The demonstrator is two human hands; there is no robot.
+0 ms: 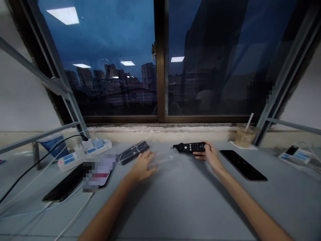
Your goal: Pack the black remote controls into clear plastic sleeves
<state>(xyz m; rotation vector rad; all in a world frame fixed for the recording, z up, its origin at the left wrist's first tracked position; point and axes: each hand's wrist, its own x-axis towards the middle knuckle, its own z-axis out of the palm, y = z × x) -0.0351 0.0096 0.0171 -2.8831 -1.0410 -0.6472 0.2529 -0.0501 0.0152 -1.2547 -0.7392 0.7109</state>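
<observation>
My right hand (209, 154) grips the near end of a black remote control (190, 147) that lies on the grey table (180, 201), its buttons facing up. My left hand (143, 165) rests with fingers spread on a clear plastic bag (165, 160) lying flat in the middle of the table. Just beyond that hand sits a bundle of dark remote-like items in clear wrap (134, 152).
A dark phone (242, 164) lies right of my right hand, an iced drink cup with a straw (245, 135) behind it. At left are a white power strip (84, 152), cables, a black phone (65, 185) and a blurred card. Another power strip (296, 155) sits far right. A window fills the back.
</observation>
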